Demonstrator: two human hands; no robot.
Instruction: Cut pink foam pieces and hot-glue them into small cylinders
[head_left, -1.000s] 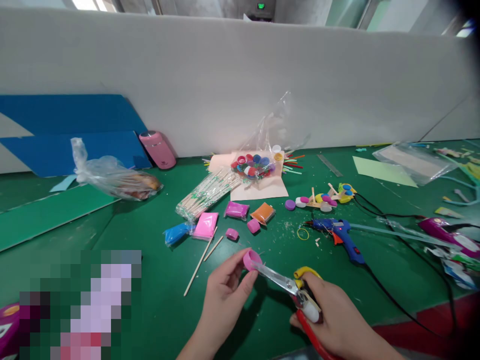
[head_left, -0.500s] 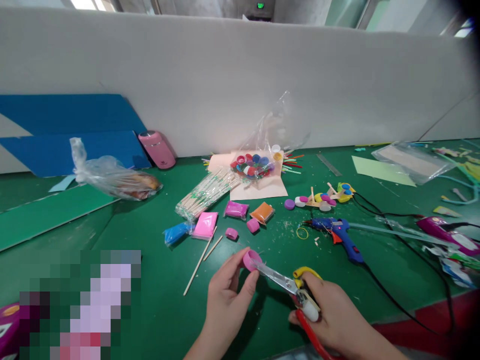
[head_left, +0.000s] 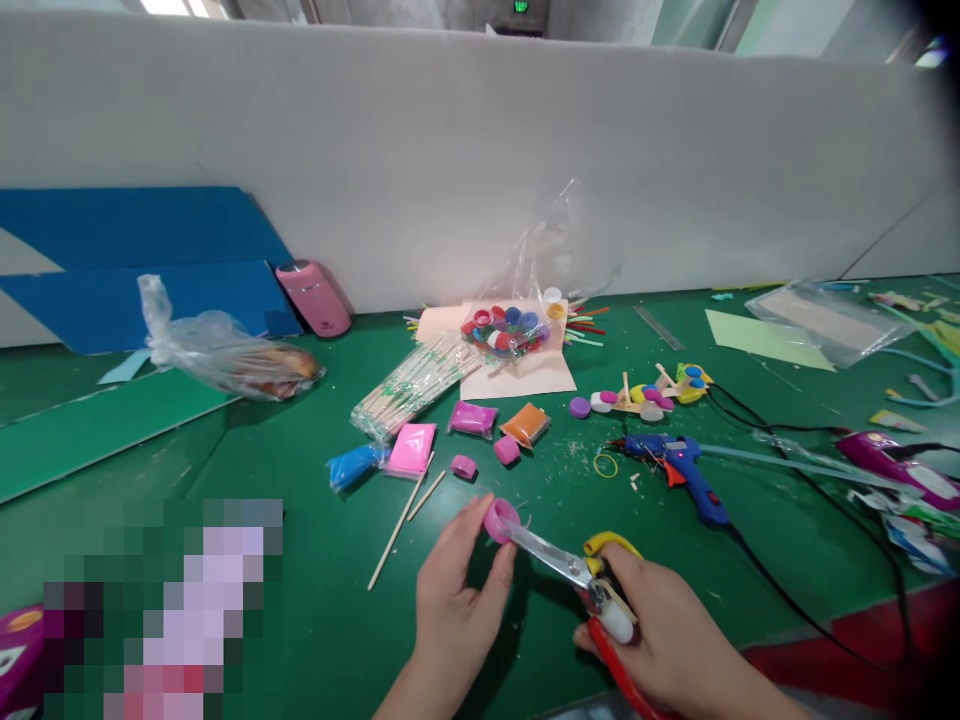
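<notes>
My left hand (head_left: 461,590) pinches a pink bottle cap (head_left: 498,521) between thumb and fingers, its open side turned toward me. In my right hand (head_left: 660,625) is a pair of shears (head_left: 551,555) with one yellow and one red handle. Their metal blades point left, with the tip at the cap's rim. A thin, pale curl of plastic sticks out beside the tip. How far the blades reach inside the cap is hard to see. Beyond my hands lie two more pink caps, one (head_left: 463,466) near two thin wooden sticks (head_left: 401,520) and another (head_left: 507,450) beside an orange clay packet (head_left: 526,425).
To the right, a blue glue gun (head_left: 686,470) trails a black cord. Behind it sits a small assembly of caps and sticks (head_left: 637,400). Farther back are bagged sticks (head_left: 412,385), bagged caps (head_left: 510,335) and a pink flask (head_left: 315,298). A blurred-out patch covers the lower left.
The cap and shears have shifted very slightly left. The pale curl at the blade tip stands out more from the rim. Both hands keep their hold.
</notes>
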